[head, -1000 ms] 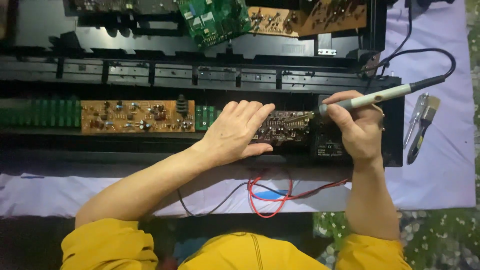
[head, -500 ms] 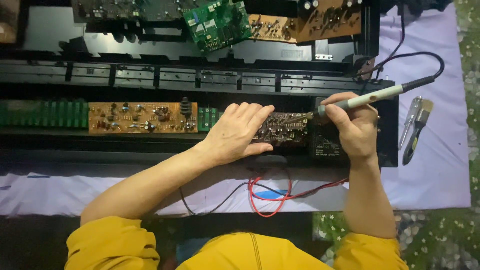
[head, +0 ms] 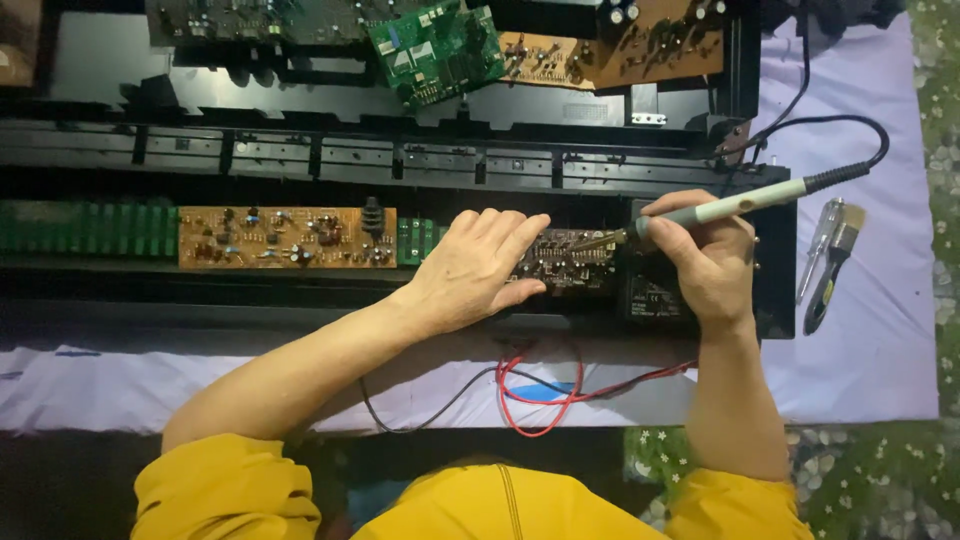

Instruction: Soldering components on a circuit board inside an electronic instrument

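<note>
My right hand (head: 712, 262) grips a pale-handled soldering iron (head: 745, 202) like a pen. Its tip touches the right end of a small dark circuit board (head: 567, 262) set in a long black plastic chassis (head: 400, 160). My left hand (head: 478, 268) lies flat with its fingers spread on the left part of that dark board, holding nothing. The iron's black cord (head: 840, 130) loops away to the upper right. Left of my left hand an orange-brown circuit board (head: 285, 238) sits in the same chassis row.
A green circuit board (head: 438, 45) and a brown one (head: 640, 42) lie at the top. Red and black wires (head: 540, 395) trail near the front edge. A small brush (head: 832, 268) and a metal tool (head: 814, 248) rest on the lilac cloth (head: 880, 350) at right.
The view has shifted slightly, so the chassis sits a little lower in frame. Both hands and the soldering iron hold the same positions on the dark board.
</note>
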